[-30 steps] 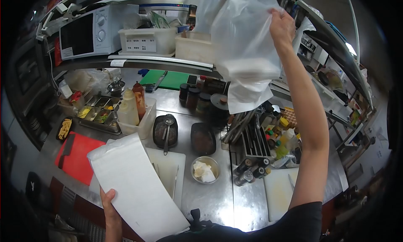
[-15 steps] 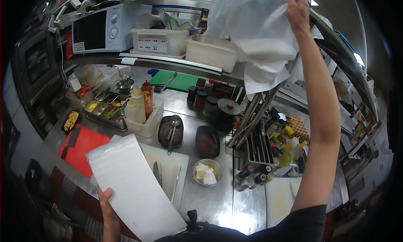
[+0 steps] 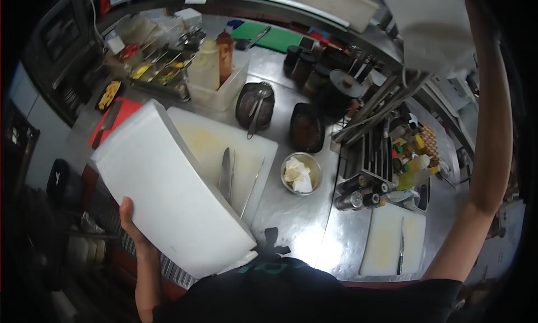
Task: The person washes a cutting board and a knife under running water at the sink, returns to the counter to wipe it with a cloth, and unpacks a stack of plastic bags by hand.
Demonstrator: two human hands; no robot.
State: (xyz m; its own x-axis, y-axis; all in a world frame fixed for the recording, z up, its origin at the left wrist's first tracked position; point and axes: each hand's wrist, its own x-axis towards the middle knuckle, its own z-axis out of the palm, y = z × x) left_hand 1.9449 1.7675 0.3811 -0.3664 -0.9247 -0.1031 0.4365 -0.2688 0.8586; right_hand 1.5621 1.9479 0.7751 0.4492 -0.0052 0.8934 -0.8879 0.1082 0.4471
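Note:
My left hand grips the lower left edge of a large white stack of sheets, which tilts over a white cutting board. Two knives and a thin metal tool lie on that board. My right arm reaches up along the right side; its hand is dark and cut off near the top edge, beside a translucent plastic bag. Its fingers cannot be made out.
Right of the board are a metal bowl with white contents, two dark dishes, shakers and a tool rack. Behind stand squeeze bottles in a bin, dark jars and a green board. A shelf edge crosses above.
The view has dipped toward the counter. The bag and my right hand now sit farther up and right, near the frame's edge. The white stack stays in my left hand and looks larger.

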